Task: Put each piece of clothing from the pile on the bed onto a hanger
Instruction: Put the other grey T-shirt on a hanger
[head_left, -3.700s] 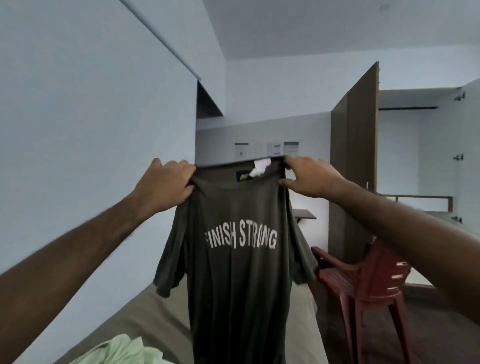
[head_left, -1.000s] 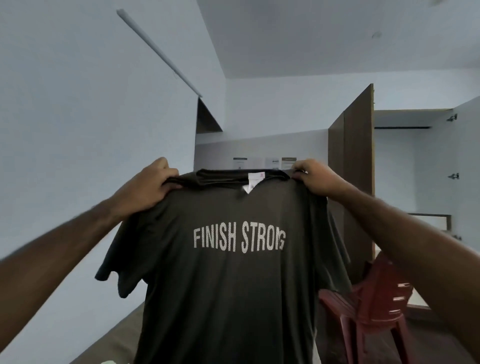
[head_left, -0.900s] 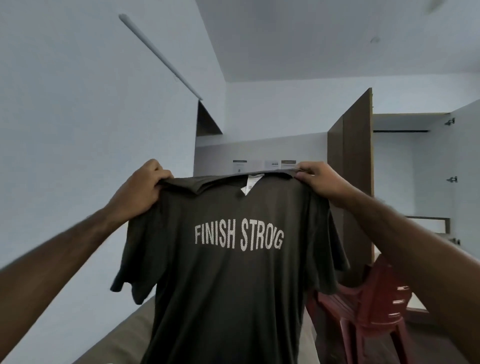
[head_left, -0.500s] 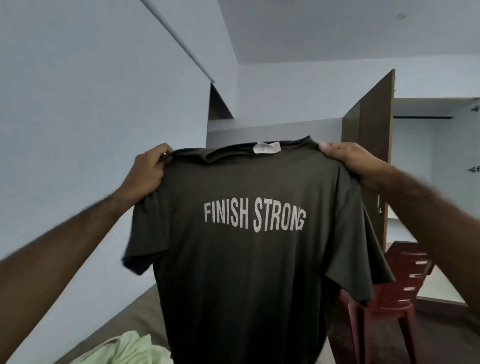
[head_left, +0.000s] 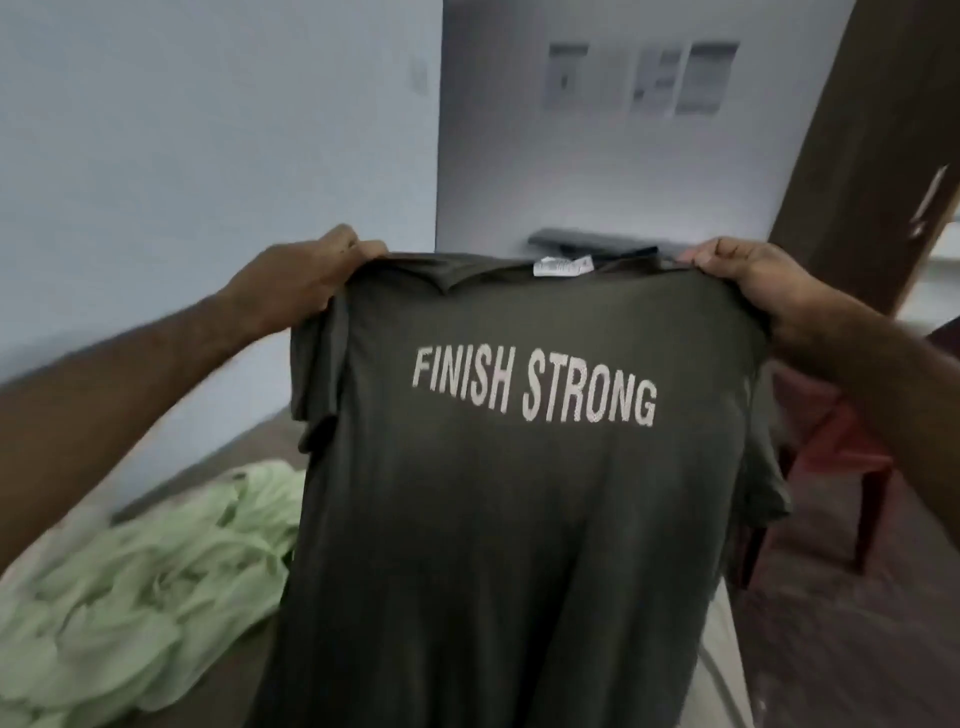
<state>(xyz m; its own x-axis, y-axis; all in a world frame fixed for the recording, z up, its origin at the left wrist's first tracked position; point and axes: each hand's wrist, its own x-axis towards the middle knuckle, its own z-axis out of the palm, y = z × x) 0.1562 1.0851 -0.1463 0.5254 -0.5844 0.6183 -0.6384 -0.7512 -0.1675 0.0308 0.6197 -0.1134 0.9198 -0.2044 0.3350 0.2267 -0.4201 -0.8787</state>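
A dark olive T-shirt (head_left: 509, 519) with white "FINISH STRONG" lettering hangs spread out in front of me above the bed. My left hand (head_left: 296, 280) grips its left shoulder and my right hand (head_left: 748, 275) grips its right shoulder, fingers curled over the fabric. A white label shows at the collar. A crumpled pale green garment (head_left: 140, 582) lies on the bed (head_left: 244, 670) at lower left. No hanger is in view.
A red plastic chair (head_left: 841, 447) stands on the dark floor to the right of the bed. A brown wardrobe door (head_left: 872, 145) stands open at upper right. A pale wall runs along the left side of the bed.
My view has tipped down and the shirt has come lower and closer. The green garment on the bed now shows more fully. Both hands keep their hold on the shoulders.
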